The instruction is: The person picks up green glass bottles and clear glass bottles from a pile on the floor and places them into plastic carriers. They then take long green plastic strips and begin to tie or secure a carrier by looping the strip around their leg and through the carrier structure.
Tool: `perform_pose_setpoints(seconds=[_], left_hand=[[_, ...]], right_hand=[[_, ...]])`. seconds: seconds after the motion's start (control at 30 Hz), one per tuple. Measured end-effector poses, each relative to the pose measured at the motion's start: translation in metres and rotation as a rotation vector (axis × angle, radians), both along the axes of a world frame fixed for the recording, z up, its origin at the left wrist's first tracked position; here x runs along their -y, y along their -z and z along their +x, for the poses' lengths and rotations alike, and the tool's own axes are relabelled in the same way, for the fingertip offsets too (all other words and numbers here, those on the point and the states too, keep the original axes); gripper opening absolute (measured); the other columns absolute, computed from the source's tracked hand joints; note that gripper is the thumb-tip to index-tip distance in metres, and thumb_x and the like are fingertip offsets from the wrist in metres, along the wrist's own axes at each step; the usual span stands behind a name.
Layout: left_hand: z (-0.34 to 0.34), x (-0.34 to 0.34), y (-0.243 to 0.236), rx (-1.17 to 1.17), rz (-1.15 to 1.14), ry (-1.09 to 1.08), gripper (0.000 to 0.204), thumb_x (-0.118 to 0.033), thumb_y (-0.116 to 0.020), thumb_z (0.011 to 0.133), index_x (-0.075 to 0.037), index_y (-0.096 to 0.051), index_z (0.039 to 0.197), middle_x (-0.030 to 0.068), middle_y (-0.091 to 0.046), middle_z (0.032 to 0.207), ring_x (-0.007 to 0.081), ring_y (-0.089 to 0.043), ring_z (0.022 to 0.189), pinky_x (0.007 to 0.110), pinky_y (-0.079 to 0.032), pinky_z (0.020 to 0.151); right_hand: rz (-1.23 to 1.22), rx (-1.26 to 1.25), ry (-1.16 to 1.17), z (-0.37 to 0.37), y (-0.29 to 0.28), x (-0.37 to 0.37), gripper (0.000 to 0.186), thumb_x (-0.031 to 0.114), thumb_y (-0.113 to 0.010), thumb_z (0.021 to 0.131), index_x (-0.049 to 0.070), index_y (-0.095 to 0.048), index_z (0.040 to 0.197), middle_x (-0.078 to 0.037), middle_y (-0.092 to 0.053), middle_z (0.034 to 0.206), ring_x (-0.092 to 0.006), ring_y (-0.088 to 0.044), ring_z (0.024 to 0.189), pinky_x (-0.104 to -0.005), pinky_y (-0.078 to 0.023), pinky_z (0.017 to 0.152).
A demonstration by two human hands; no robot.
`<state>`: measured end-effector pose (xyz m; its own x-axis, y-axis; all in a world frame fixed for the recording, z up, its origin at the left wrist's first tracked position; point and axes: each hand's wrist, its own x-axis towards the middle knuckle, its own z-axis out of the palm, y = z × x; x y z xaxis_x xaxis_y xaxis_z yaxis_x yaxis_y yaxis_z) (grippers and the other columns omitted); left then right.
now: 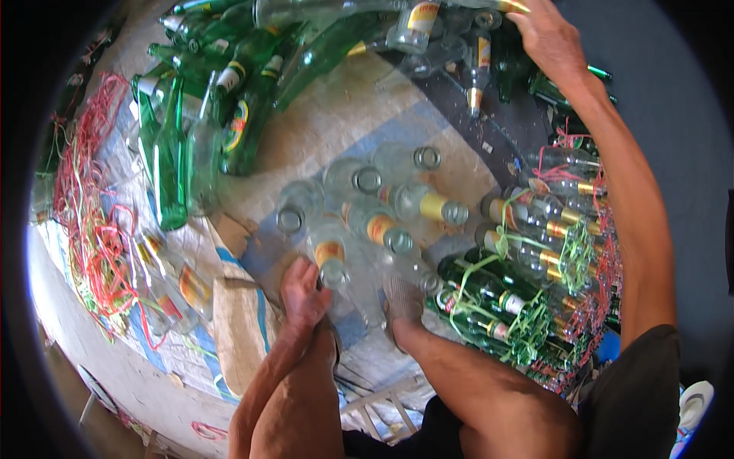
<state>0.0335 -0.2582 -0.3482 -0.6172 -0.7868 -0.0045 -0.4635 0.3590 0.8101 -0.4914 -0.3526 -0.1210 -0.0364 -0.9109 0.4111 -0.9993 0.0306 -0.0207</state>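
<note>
At the far right my right hand (547,38) is closed round the gold-wrapped neck of a clear glass bottle (329,9), which lies sideways along the top edge. My left hand (302,291) hangs beside my shin with loosely bent fingers, thumb apart, and I see nothing held in it. Just right of its fingers stands a clear bottle with an orange neck label (330,251); whether they touch is unclear. Several more clear bottles are grouped upright with it, among them one with a yellow neck label (432,206).
Green bottles (172,161) lie heaped at the far left. On the right, bottles bound with green and pink plastic string (497,294) form bundles. Loose red string (92,153) piles up at the left. A woven sack (238,329) lies by my left forearm, over a sheet (367,92).
</note>
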Motion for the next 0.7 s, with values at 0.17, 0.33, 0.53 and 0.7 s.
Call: perform_pose_setpoints(seconds=[0.17,0.33,0.53,0.7], left_hand=[[0.001,0.0,-0.001,0.018,-0.101,0.025,0.02,-0.008,-0.079,0.075,-0.004,-0.066,0.09,0.0136,-0.058,0.085,0.0375,-0.062,0.078,0.045,-0.051,0.068],[0.0,-0.003,-0.003,0.012,-0.083,0.005,0.021,-0.008,-0.081,0.076,-0.006,-0.072,0.095,0.0125,-0.062,0.088,0.0364,-0.065,0.082,0.043,-0.053,0.071],[-0.002,-0.004,-0.006,0.016,-0.088,0.021,0.022,-0.007,-0.08,0.077,-0.006,-0.073,0.098,0.0119,-0.063,0.09,0.0355,-0.066,0.083,0.042,-0.054,0.072],[-0.003,-0.003,-0.013,0.043,-0.074,0.04,0.024,-0.005,-0.078,0.077,-0.006,-0.073,0.1,0.0124,-0.066,0.094,0.036,-0.067,0.087,0.041,-0.054,0.075]], right_hand=[[0.042,-0.062,0.274,0.034,-0.025,-0.09,0.028,0.028,-0.068,0.103,0.006,-0.07,0.12,-0.017,-0.073,0.103,-0.0347,-0.07,0.093,-0.0401,-0.055,0.082],[0.107,0.099,0.412,0.104,-0.053,-0.181,0.023,0.021,-0.072,0.099,0.002,-0.069,0.11,-0.019,-0.073,0.093,-0.0384,-0.071,0.082,-0.0434,-0.054,0.074],[0.35,0.204,0.537,0.16,-0.059,-0.237,0.019,0.017,-0.071,0.099,0.002,-0.067,0.111,-0.02,-0.071,0.088,-0.0376,-0.071,0.077,-0.0447,-0.053,0.068],[0.483,0.344,0.484,0.189,-0.04,-0.244,0.017,0.014,-0.075,0.096,0.003,-0.065,0.104,-0.019,-0.071,0.086,-0.0376,-0.07,0.071,-0.0457,-0.052,0.061]])
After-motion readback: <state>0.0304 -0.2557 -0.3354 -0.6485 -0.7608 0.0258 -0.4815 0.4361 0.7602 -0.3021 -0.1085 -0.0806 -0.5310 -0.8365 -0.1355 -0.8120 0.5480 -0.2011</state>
